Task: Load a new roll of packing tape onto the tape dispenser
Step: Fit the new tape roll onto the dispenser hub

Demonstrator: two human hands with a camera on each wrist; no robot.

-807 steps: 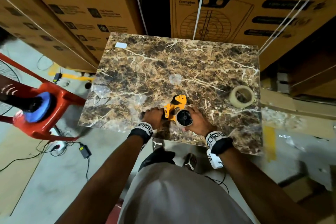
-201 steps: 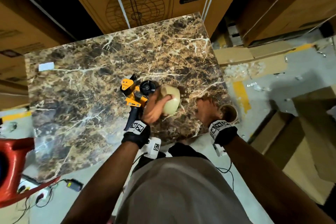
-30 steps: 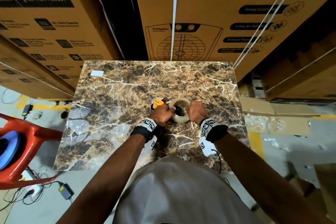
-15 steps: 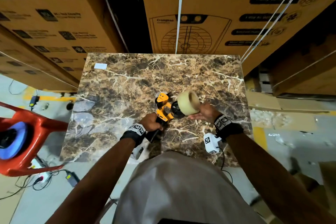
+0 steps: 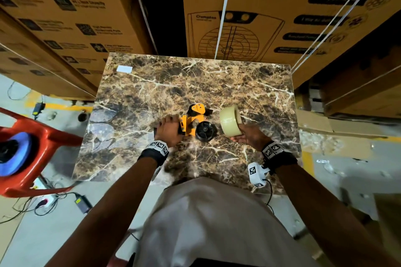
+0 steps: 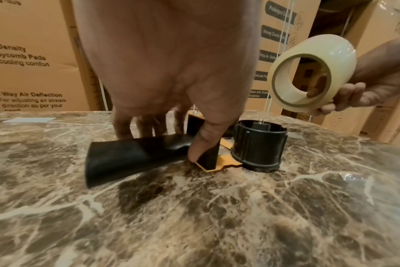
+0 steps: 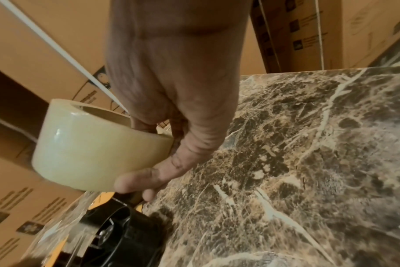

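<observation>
The yellow tape dispenser point(image 5: 193, 120) lies on its side on the marble table point(image 5: 217, 84), its bare black spool hub point(image 5: 205, 134) pointing up. My left hand point(image 5: 168, 129) grips the black handle point(image 6: 135, 155), the thumb point(image 6: 206, 137) pressed down beside it and the other fingers behind. My right hand point(image 5: 246, 136) holds the cream roll of packing tape point(image 5: 230, 120) in the air, up and to the right of the hub and apart from it. In the left wrist view the roll point(image 6: 313, 72) is tilted, one finger inside its core. The right wrist view shows the roll point(image 7: 96, 155) above the hub point(image 7: 126, 227).
Tall printed cardboard boxes point(image 5: 260, 17) stand close behind and beside the table. A red plastic chair point(image 5: 32, 136) with a blue thing on it stands at the left, over cables on the floor. A small white label point(image 5: 124, 68) lies at the table's far left corner.
One second ago both hands held the roll over the hub. The right hand has since lifted the roll up and to the right, and the left hand has shifted back onto the handle.
</observation>
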